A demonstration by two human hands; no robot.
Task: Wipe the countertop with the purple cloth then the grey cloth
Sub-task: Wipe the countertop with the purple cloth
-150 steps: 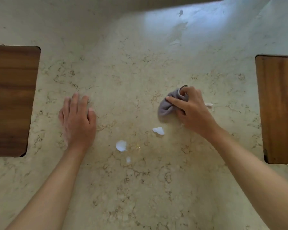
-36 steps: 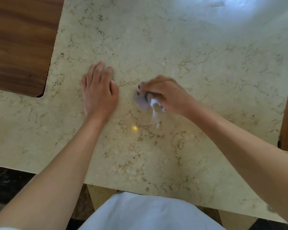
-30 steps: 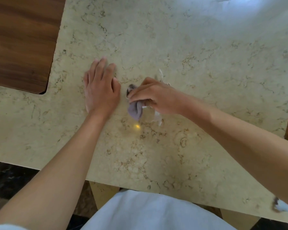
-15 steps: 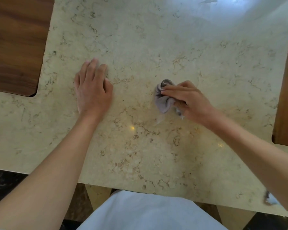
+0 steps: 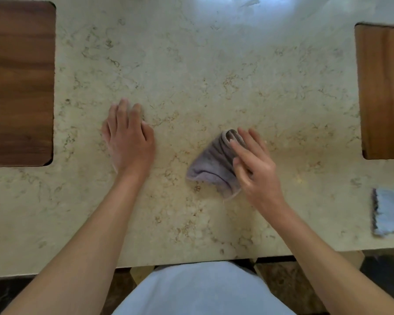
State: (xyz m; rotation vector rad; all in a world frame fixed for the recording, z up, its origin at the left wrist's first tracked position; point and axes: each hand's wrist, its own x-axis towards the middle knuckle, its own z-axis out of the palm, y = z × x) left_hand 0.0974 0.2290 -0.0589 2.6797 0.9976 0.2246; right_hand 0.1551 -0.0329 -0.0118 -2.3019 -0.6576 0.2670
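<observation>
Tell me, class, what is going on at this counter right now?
A person is wiping a marbled countertop. The right hand lies on a bunched purple cloth with its fingers fairly straight across it. The left hand rests flat on the stone. A grey cloth lies untouched near the right edge, so that second wipe is not yet done.

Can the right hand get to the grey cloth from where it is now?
Probably yes. The right hand rests on the purple cloth, and the grey cloth lies off to its right on bare countertop with nothing between.
</observation>
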